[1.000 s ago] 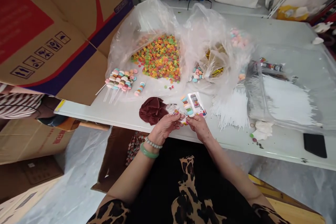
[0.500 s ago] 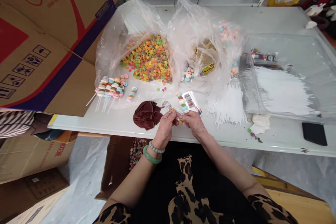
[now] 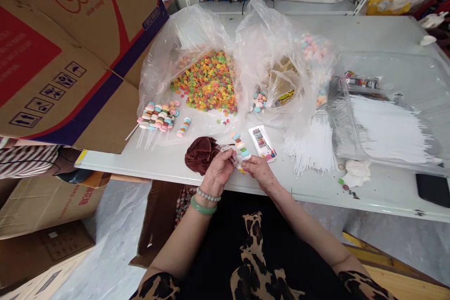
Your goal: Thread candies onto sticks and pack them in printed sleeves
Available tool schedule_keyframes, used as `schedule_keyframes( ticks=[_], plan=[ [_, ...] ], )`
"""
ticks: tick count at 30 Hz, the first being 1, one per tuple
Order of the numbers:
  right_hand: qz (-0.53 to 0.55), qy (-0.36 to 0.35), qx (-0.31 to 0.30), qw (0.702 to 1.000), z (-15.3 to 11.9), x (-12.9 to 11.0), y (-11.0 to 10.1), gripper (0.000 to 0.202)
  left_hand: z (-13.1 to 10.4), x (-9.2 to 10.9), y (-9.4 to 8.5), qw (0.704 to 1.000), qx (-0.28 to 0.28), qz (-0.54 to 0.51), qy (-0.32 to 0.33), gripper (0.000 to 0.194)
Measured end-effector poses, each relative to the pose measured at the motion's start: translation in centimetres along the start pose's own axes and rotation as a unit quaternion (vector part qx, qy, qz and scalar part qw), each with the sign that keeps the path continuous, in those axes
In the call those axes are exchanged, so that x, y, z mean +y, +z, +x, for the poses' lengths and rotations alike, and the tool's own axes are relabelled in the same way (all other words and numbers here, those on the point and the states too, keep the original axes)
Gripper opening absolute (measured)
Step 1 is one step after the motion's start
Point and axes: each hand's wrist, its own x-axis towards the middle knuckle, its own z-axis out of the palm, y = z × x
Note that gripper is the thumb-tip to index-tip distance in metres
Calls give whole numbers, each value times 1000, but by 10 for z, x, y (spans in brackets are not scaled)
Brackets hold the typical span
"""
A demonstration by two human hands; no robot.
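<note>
Multicoloured disc-candy stick (image 3: 242, 147): sits farther from flat white printed packets (image 3: 262, 143).
Left hand (image 3: 218, 169): pinches clear printed wrapper (image 3: 236, 162).
Right hand (image 3: 260, 170): grips the stick.

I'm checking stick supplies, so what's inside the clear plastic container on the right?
Inside the clear plastic container are a heap of white sticks and, toward its far left corner, some printed wrappers. Whatever lies beneath the heap is covered.
</note>
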Motion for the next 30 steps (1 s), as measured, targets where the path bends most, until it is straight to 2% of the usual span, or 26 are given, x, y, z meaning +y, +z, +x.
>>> schedule_keyframes(
  ticks=[2,5,7,9,11,12,14,18,22,26,30],
  plan=[
    [-23,-4,7,1000,0,0,-1,29,1,2,-2,1000,9,-3,-11,9],
    [-38,-7,14,999,-1,1,0,28,3,4,-5,998,60,-6,10,6],
    [-32,-7,28,999,-1,2,3,30,2,4,-7,998,67,3,16,15],
    [-37,-8,46,998,-1,1,3,33,-3,3,-7,998,29,35,-35,36],
    [-53,-18,51,997,1,0,1,34,-8,1,-8,990,-19,79,-119,53],
    [-65,-25,47,996,2,-1,-1,35,-11,0,-8,982,-34,99,-160,54],
    [-95,-35,29,994,3,-1,-6,36,-14,-3,-8,971,-30,127,-199,44],
    [-157,-50,7,986,6,2,-15,36,-16,-4,-5,977,13,155,-143,14],
    [-239,-60,23,969,12,2,-19,34,-14,-2,-2,978,-2,168,-126,16],
    [-237,-52,21,970,14,-3,-19,30,-10,-5,-3,984,21,160,-78,6],
    [-261,-75,80,959,5,-10,-25,33,-6,-6,-8,994,29,90,-49,7]
  ],
)
